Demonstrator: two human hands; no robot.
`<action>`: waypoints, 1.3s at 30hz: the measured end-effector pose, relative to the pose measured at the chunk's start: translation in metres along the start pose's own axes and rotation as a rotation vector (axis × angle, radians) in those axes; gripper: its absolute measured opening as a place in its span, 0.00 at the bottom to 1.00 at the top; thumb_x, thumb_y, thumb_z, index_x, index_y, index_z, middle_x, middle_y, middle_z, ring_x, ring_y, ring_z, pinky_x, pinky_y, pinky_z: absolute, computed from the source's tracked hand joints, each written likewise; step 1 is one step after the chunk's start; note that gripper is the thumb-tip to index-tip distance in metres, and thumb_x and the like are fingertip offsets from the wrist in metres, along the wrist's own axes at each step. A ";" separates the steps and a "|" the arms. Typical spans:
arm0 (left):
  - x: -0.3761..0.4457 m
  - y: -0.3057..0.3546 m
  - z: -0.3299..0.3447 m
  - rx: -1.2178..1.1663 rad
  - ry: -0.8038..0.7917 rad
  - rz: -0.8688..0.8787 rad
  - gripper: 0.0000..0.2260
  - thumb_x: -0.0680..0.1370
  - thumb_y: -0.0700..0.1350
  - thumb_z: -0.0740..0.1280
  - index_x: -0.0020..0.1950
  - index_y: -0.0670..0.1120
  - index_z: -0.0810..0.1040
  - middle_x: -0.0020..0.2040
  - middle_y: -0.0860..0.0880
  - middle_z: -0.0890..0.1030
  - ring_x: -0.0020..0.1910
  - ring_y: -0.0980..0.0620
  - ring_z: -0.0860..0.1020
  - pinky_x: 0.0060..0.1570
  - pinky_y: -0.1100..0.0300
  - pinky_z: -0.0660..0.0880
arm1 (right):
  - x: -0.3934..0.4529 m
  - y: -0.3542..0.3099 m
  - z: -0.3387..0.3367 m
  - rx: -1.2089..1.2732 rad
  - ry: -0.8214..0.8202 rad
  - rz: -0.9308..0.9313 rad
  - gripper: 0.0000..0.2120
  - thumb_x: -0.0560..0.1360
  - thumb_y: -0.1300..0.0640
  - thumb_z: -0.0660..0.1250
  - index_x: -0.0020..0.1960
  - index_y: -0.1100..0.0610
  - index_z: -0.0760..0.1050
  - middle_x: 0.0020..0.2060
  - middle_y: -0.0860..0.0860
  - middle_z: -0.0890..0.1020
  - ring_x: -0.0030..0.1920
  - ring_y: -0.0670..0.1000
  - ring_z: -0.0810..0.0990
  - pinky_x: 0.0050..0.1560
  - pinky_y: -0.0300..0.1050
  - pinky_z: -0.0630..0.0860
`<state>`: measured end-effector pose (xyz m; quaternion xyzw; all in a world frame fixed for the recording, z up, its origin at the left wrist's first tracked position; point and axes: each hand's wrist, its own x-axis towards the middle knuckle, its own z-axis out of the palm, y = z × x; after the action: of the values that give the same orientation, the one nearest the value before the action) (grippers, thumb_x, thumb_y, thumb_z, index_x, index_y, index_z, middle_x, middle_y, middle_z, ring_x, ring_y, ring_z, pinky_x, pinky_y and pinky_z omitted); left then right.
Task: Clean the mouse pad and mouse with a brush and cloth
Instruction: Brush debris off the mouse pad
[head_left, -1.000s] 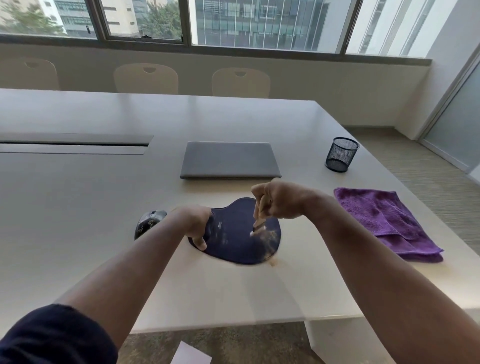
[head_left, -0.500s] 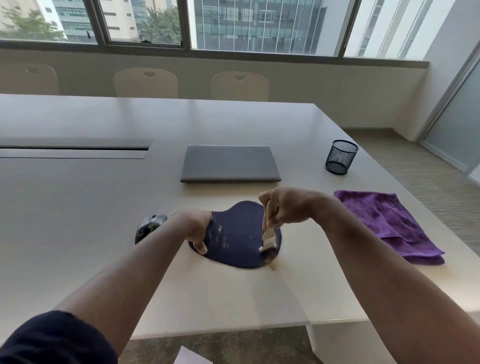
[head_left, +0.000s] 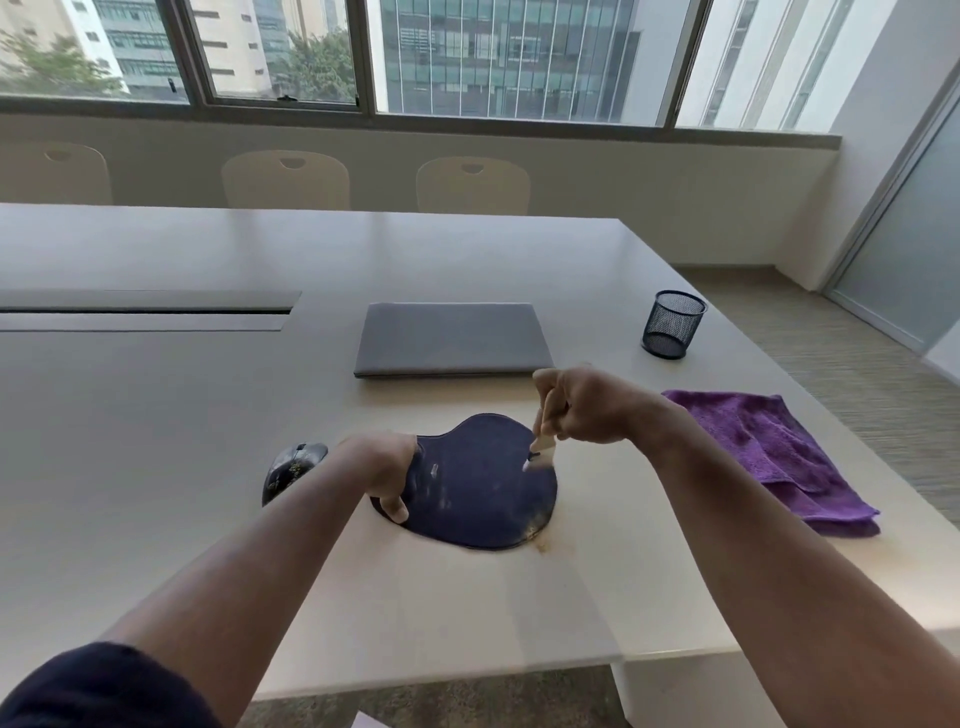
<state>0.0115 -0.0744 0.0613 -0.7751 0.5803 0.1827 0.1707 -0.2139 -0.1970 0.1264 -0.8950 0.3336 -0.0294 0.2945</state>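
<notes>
A dark blue mouse pad (head_left: 478, 493) lies flat on the white table (head_left: 156, 441), with pale dust streaks on its left part and crumbs at its front right rim. My left hand (head_left: 382, 467) presses down on the pad's left edge. My right hand (head_left: 587, 410) grips a small pale-handled brush (head_left: 540, 449), whose bristles touch the pad's right side. A dark, dusty mouse (head_left: 293, 467) sits on the table left of my left wrist. The purple cloth (head_left: 769, 457) lies folded to the right of the pad.
A shut grey laptop (head_left: 449, 338) lies behind the pad. A black mesh cup (head_left: 671, 325) stands at the back right near the table's edge. A cable hatch (head_left: 145, 309) is set into the table at the left. Chairs line the far side.
My right hand has drawn the brush from the pad's front right toward its upper right side. My left hand has stayed on the pad's left edge.
</notes>
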 end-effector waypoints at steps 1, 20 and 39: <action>0.000 0.000 0.000 0.001 0.002 0.003 0.34 0.65 0.53 0.80 0.68 0.49 0.71 0.62 0.49 0.78 0.60 0.45 0.77 0.57 0.57 0.74 | 0.000 0.002 0.001 -0.018 0.030 0.000 0.15 0.71 0.72 0.67 0.36 0.56 0.67 0.40 0.53 0.87 0.41 0.48 0.85 0.46 0.50 0.81; 0.000 0.001 0.000 -0.008 0.010 0.013 0.31 0.66 0.52 0.79 0.65 0.49 0.74 0.60 0.50 0.80 0.58 0.47 0.77 0.46 0.62 0.68 | -0.004 -0.001 0.013 0.052 -0.085 0.004 0.16 0.70 0.72 0.67 0.37 0.54 0.66 0.41 0.52 0.87 0.45 0.50 0.86 0.48 0.54 0.82; 0.000 0.000 0.000 -0.011 0.011 0.015 0.31 0.65 0.53 0.80 0.65 0.50 0.73 0.59 0.50 0.79 0.58 0.47 0.77 0.47 0.61 0.68 | -0.006 -0.013 0.015 0.101 -0.157 -0.015 0.16 0.71 0.74 0.68 0.37 0.56 0.67 0.42 0.55 0.87 0.45 0.50 0.87 0.41 0.45 0.83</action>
<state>0.0109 -0.0742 0.0609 -0.7725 0.5862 0.1828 0.1619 -0.2075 -0.1777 0.1218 -0.8811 0.3008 0.0220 0.3643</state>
